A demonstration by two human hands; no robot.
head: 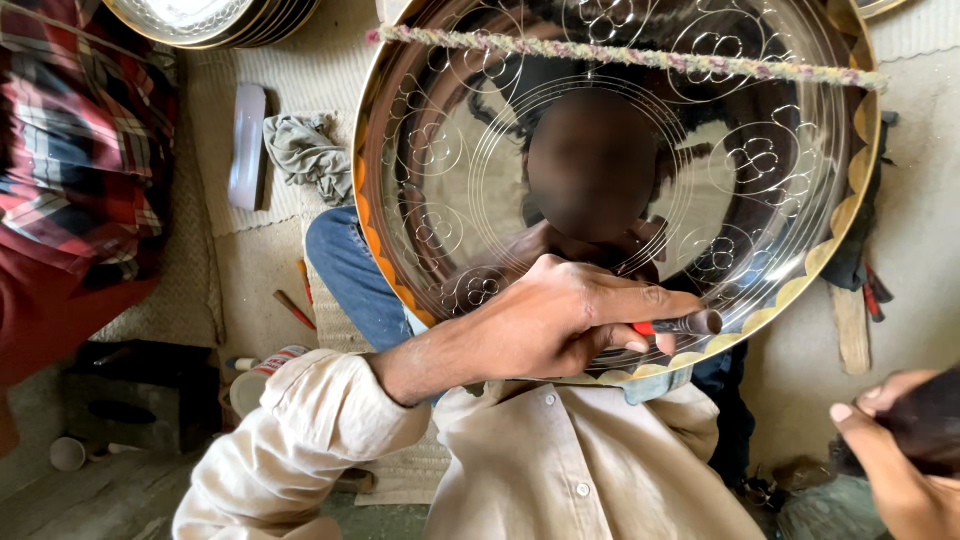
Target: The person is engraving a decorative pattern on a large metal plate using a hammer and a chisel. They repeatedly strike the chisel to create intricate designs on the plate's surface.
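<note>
Two hands are at work, mine both. My left hand is clenched around a short engraving tool, dark-tipped with a red band, the fingers wrapped tight and the thumb laid along the top so the point stays steady against the metal. The tip sits just past my knuckles, touching the lower edge of the big round metal tray.

That tray stands tilted up against my lap, its face turned toward me, which I judge puts the working band right under the tool. A twisted cord runs across its upper part, well above my grip.

My right hand is low and off to the other side, well apart from the tray, closed around something dark; what it is I cannot tell.

Polished to a mirror, the tray shows fine incised lines: concentric rings near the centre, looping floral medallions between them and the edge, and a scalloped golden border round the rim. Near my tool the border scallops look plain yellow.

Far beyond my left wrist lie a grey rag and a stack of similar trays.
</note>
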